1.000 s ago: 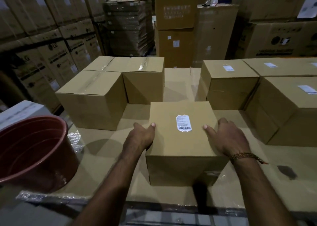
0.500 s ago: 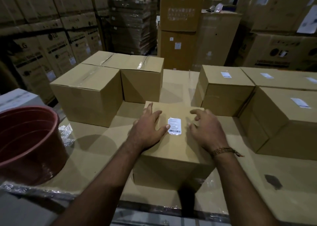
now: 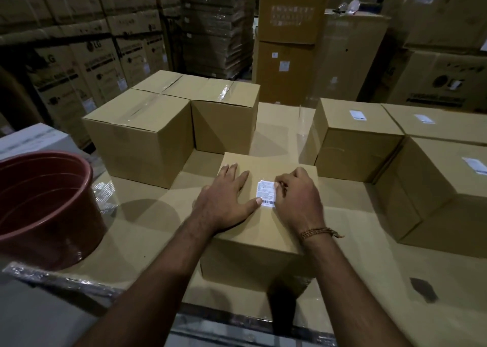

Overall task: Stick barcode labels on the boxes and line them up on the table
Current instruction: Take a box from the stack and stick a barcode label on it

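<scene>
Three boxes [image 3: 358, 133] at your 2 o'clock are already carrying labels, two boxes [image 3: 168, 117] at 11 o'clock are waiting bare, and you are smoothing the barcode label [image 3: 266, 191] on the box [image 3: 263, 230] at 12 o'clock, left hand [image 3: 224, 201] spread flat, right hand [image 3: 297, 196] fingers curled, pressing its edge.

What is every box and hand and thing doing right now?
Middle box: closed, label on top, both hands on it.
Barcode label: lying on the box top.
Left hand: flat, pressing the box top.
Right hand: fingers curled at the label's edge.
Left boxes: taped shut, no labels showing.
Right boxes: closed, labelled.
Red tub: upright, open.
</scene>
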Demonstrator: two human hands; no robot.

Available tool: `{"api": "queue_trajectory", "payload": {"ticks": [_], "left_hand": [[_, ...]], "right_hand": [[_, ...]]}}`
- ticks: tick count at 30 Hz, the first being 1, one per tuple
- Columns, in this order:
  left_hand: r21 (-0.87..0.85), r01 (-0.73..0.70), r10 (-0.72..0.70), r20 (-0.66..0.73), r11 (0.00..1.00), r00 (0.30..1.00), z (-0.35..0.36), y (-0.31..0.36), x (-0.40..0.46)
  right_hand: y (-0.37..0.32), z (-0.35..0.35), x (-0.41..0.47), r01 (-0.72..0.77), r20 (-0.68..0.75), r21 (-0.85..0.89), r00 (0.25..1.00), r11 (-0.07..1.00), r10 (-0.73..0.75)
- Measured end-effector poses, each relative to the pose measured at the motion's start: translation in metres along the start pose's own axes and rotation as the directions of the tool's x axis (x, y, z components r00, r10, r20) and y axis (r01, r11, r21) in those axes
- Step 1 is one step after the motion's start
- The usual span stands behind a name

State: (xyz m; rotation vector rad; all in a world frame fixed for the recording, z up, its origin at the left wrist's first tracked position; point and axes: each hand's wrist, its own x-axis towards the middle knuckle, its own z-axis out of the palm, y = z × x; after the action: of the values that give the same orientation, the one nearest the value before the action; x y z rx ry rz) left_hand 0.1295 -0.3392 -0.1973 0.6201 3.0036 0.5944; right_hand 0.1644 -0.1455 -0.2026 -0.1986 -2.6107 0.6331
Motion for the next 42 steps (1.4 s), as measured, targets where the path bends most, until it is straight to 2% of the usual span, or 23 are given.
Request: {"api": "queue_trajectory", "payload": {"ticks": [5,11,16,42], "left_hand": [[0.010,-0.003,0.003,0.000,1.000,1.000,0.002,0.003,0.000],[-0.013,0.012,-0.012,-0.003,1.000,1.000,0.000,-0.003,-0.001],[-0.011,-0.001,0.001,-0.016,1.000,1.000,0.001,-0.003,-0.002],[0.029,0.002,-0.002,-0.007,1.000,1.000,0.002,0.003,-0.001]], "right_hand": [[0.005,0.000,0.005,-0.007,-0.015,0.076,1.000,0.997,0.008],[0.001,0.000,0.022,-0.020,0.022,-0.010,1.000,1.000,0.020],[0.004,0.005,0.020,0.025,-0.022,-0.047,0.999,0.999,-0.026],[0.016,0.011,0.014,0.064,-0.070,0.043,0.996,0.997,-0.061]]}}
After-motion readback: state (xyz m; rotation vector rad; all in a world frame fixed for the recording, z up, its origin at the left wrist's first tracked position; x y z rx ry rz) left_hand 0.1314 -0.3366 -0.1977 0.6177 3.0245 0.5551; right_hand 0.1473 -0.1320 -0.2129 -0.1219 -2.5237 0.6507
